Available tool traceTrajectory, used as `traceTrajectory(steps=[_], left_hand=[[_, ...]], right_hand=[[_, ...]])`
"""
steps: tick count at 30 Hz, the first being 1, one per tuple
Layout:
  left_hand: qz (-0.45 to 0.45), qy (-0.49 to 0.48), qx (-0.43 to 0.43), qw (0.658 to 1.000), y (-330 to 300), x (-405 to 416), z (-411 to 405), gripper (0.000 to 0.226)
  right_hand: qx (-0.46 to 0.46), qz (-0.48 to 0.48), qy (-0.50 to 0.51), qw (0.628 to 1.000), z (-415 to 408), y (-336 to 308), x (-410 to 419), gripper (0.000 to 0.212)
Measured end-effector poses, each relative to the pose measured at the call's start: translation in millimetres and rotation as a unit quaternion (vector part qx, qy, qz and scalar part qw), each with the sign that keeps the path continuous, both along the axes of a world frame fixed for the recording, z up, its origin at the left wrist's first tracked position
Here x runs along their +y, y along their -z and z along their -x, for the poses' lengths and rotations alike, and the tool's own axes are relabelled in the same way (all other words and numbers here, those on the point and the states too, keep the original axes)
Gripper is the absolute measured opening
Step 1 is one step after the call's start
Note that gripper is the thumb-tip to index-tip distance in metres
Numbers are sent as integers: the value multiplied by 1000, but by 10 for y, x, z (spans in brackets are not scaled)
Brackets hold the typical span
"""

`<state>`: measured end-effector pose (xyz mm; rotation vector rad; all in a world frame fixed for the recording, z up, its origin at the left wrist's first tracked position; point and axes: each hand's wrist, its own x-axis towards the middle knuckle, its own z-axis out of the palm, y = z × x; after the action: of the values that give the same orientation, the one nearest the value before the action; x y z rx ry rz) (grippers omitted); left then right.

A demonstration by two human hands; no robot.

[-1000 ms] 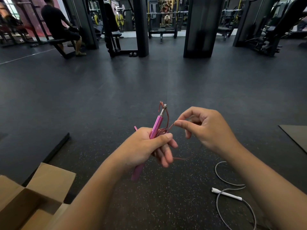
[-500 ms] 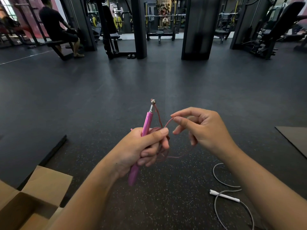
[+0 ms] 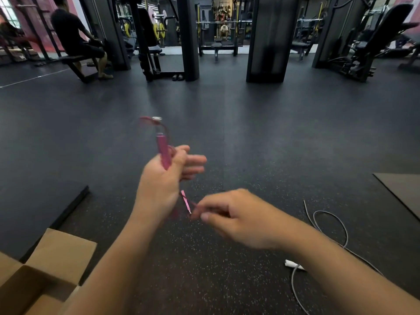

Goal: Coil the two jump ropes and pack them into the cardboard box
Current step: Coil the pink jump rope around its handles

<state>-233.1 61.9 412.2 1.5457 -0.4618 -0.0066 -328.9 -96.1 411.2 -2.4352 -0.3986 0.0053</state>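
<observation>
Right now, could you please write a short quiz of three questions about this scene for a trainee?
1. True or false: the white jump rope is already coiled in the cardboard box.
2. Which hand grips the pink handle? A) left hand B) right hand
3. Fill in: the box flaps are ___.

Key: 1 false, it lies loose on the floor; 2 A; 3 open.

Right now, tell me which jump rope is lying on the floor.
The white jump rope, loose beside the right forearm. The pink jump rope is off the floor, held in the left hand.
</observation>
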Motion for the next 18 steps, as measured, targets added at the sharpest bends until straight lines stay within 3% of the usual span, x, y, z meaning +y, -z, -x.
traceTrajectory(steps=[2, 4, 8, 11, 14, 17, 18], left_hand=[[-197, 50, -71, 977, 21, 53, -14, 23], [-271, 130, -69, 951, 30, 78, 19, 29], [-192, 196, 6, 962, -7, 38, 98, 44], [-184, 234, 27, 954, -43, 37, 91, 36], [-143, 247, 69, 956, -42, 39, 120, 32], [-71, 271, 127, 952, -35, -12, 179, 34], [-57, 272, 129, 952, -32, -23, 185, 34]], right_hand=[[-54, -45, 53, 996, -16, -44, -76, 13], [-110, -87, 95, 986, -34, -65, -173, 6], [-159, -149, 186, 958, -77, -32, -327, 16], [-151, -150, 151, 965, -113, -20, -344, 4], [-134, -164, 129, 969, -137, -31, -366, 18], [-123, -227, 173, 950, -143, -32, -379, 3], [-125, -246, 205, 939, -153, -18, -401, 11]])
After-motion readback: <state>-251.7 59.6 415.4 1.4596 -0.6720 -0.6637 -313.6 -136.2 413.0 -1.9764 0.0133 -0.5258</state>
